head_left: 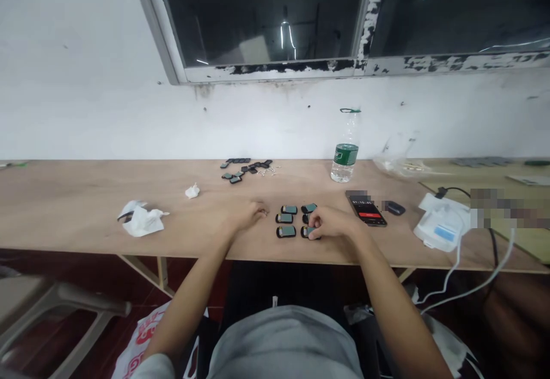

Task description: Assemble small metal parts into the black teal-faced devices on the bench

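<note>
Small oblong black devices with grey-green faces lie in two columns on the wooden table in front of me. In the left column are a far device (289, 209), a middle device (284, 218) and a near device (286, 231). My right hand (329, 222) reaches over the right column, fingers bent and touching the near device (306, 231); it partly covers that one and the one behind it. The far device (308, 208) of that column shows beyond the fingers. My left hand (250, 214) rests on the table left of the columns, fingers curled, their inside hidden.
Farther back lie several dark casings (253, 167) beside small white pieces (268, 171). A water bottle (344, 155) stands near the wall. To the right are a phone (367, 210), a dark oval object (394, 207) and a white cabled box (440, 224). Crumpled tissue (144, 220) lies left.
</note>
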The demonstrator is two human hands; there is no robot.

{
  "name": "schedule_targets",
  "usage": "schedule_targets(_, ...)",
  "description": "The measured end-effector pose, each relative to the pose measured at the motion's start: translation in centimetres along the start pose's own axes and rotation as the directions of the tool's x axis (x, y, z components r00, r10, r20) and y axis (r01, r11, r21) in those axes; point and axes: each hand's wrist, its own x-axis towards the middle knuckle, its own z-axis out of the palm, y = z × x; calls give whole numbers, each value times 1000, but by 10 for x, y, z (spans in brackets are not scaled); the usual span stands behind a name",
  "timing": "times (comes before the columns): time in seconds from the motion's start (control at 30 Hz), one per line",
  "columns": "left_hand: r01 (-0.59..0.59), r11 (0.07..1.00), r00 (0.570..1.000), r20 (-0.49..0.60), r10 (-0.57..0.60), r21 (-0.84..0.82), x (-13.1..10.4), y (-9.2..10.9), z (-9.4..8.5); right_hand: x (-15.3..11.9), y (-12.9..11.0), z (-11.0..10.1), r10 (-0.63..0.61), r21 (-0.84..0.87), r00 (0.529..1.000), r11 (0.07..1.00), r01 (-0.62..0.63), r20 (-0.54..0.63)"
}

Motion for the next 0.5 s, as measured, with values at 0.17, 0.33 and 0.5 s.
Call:
schedule_targets(0.17,38,998,998,43,-36,-47,-3,-1,-2,-1,0,0,-69,53,996,996,72,-47)
schedule_targets(0.33,98,990,995,-12,-99,-101,-8,10,-11,-2,-3,-4,-194,190,962,954,231,-193)
schedule_targets(0.5,-117,993,974,-197,109,-29,-9,48,-23,-9,-19,-10,-213,251,899,913,323,-382)
